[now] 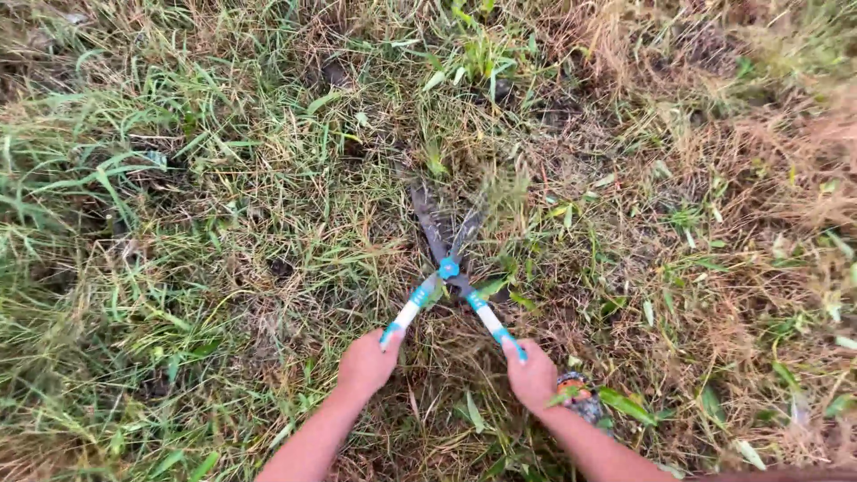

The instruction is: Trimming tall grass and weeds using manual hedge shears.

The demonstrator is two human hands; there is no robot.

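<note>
I hold a pair of garden shears (448,266) with dark blades, a blue pivot bolt and white-and-blue handles. My left hand (366,363) grips the left handle. My right hand (532,376) grips the right handle. The blades are slightly apart and point away from me, low in the grass (223,223), near a tuft of dry stalks (500,192). The blade tips are partly hidden among the stems.
Mixed green and dry yellow grass covers the ground all around. Brown dead patches lie to the upper right (759,134). A small patterned object (582,402) shows just right of my right wrist, partly hidden by a leaf.
</note>
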